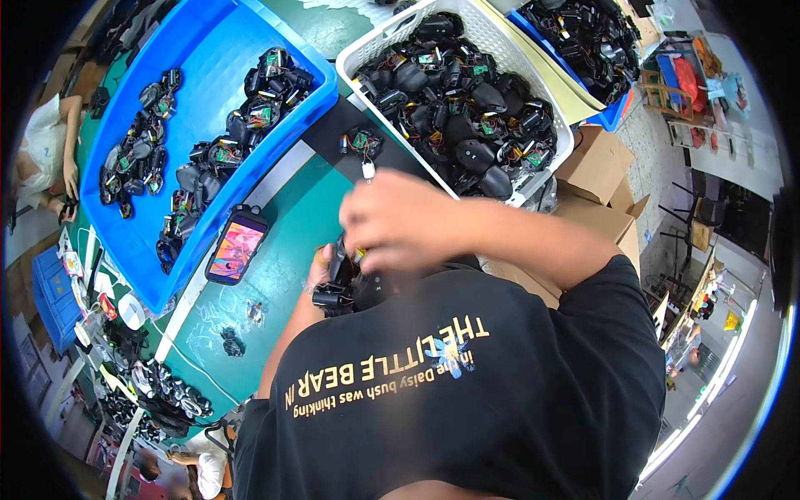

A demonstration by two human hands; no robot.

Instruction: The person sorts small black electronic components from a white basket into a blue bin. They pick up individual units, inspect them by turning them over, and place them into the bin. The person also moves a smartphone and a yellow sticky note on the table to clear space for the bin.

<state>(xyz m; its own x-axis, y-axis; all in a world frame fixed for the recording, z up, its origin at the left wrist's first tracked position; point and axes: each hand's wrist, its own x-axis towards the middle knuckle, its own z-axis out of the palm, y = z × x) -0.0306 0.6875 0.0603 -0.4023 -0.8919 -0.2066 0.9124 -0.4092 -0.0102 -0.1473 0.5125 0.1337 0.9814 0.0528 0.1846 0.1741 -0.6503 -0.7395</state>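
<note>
My left hand (320, 268) grips a black plastic electronic part with wires (340, 287), held close to my chest above the green table (287, 225). My right hand (398, 221) is curled over the top of the same part, fingers closed on it; what the fingertips pinch is hidden. My black T-shirt covers the lower side of the part. Just beyond my right hand, a single small assembly with a green circuit board (363, 143) lies on a dark mat.
A white basket (360, 47) heaped with black wired assemblies stands ahead. A big blue tray (218, 33) with more of them lies to the left, a lit phone (236, 246) beside it. Cardboard boxes (596, 167) sit right. Another person (48, 154) sits far left.
</note>
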